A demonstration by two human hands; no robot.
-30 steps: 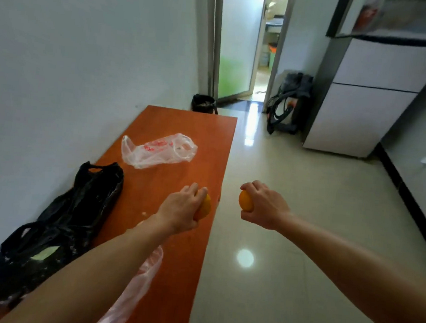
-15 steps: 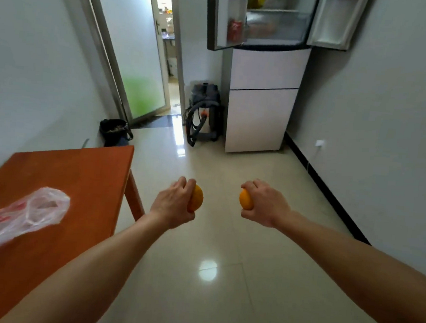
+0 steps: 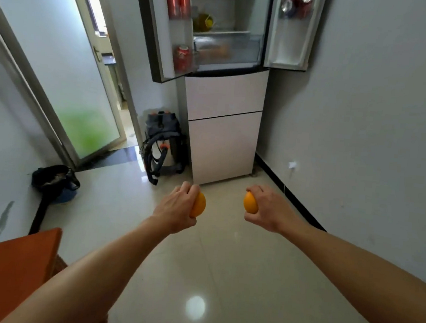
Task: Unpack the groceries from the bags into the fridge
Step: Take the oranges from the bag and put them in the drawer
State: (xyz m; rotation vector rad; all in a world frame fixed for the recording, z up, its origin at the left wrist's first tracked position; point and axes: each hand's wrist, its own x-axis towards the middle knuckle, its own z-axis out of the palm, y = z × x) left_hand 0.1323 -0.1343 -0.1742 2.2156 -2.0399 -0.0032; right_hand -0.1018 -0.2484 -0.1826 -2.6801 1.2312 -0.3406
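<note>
Over the tiled floor (image 3: 223,277), left hand (image 3: 176,209) wraps an orange (image 3: 199,205), right hand (image 3: 266,209) wraps a second orange (image 3: 250,203), both held out front, apart. Fridge (image 3: 222,126) ahead, upper doors open, cans in door shelves. Orange table (image 3: 7,267) corner at lower left.

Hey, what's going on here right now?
A person is carrying fruit toward the fridge. The left hand grips one orange, and the right hand grips another orange. Both upper fridge doors stand open, with red cans in the door racks. The wooden table sits at the lower left.
</note>
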